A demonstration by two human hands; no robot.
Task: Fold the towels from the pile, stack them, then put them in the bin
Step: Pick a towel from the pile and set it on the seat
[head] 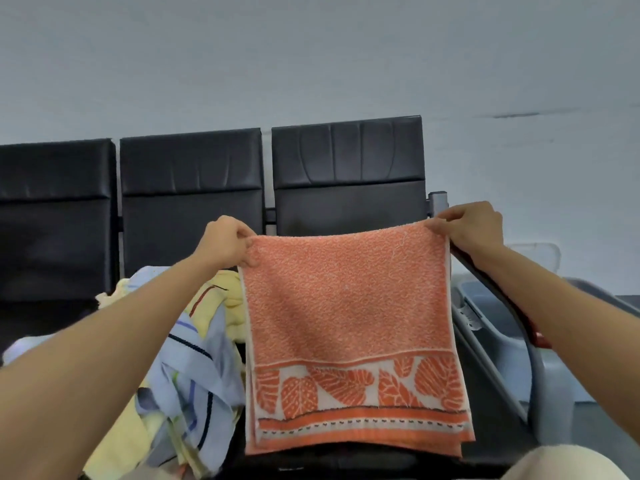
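Hanging between a yellow-and-blue towel pile (180,358) and a grey plastic bin (485,299), the orange terry towel (349,306) had its top corners pinched by the left hand (225,242) and right hand (474,230).

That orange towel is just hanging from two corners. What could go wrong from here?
1. Only pinches by the left hand and right hand hold the orange towel in the air; a slip at one corner would probably leave it askew.
2. Its left edge hangs close to the unfolded pile, so laying it down could catch those cloths.
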